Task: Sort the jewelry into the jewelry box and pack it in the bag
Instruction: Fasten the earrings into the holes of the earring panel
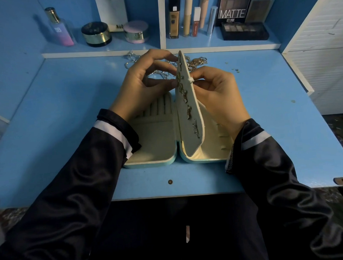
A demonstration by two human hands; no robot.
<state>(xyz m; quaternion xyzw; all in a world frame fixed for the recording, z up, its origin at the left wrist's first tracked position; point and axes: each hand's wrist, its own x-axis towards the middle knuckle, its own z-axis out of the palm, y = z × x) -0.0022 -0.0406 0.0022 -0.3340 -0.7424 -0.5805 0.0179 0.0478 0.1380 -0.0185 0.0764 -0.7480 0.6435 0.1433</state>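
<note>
On a blue desk [70, 152] (cosmetics [173, 20] shelved behind), left hand [146, 88] and right hand [218, 97] pinch the upright earring panel [186, 133] of the jewelry box [148, 164].

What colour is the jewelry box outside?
Pale turquoise, on the front rim of the cream-lined jewelry box; head view.

Jewelry box [155, 142] open on desk [68, 94], panel [186, 129] upright inside; chains [198, 61], apparently tangled, behind.

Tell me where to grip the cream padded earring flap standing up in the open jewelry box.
Pinch the cream padded earring flap by its bare top edge, coming from above: it stands upright from the turquoise jewelry box, and metal earrings stud its left face.
</note>
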